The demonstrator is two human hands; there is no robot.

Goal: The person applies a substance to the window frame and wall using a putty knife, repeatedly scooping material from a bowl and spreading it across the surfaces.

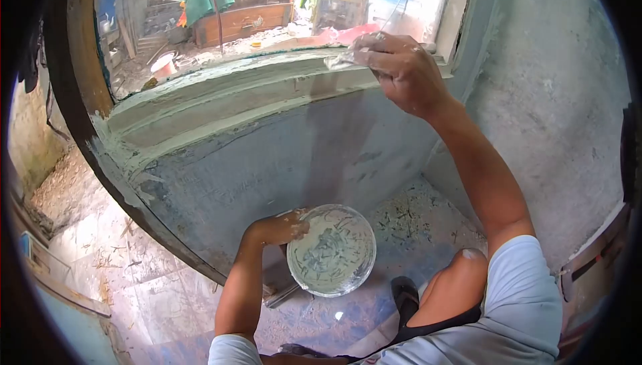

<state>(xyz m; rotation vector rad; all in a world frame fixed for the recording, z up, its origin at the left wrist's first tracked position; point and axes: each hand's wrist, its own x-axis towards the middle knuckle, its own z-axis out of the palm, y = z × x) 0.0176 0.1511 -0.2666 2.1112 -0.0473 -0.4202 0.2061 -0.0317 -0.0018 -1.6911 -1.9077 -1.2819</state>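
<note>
My left hand (283, 227) grips the rim of a round tub (367, 277) on its left side, its fingers smeared with pale paste. Inside the tub lies grey-green putty (328, 248), stirred rough in the middle. Up at the window ledge (221, 101), my right hand (400, 69) is closed around a putty knife (338, 63). Its blade end is coated in pale putty and is at the ledge's upper edge; the fingers hide most of the tool. Pale green putty covers much of the ledge's stepped moulding.
Below the ledge stands a grey wall (267, 157), meeting another rough wall (548, 97) at the right corner. Debris (408, 221) litters the floor there. A long-handled tool (282, 296) lies by the tub. Outside the window is a wooden headboard (247, 14) with a green cloth (204, 0).
</note>
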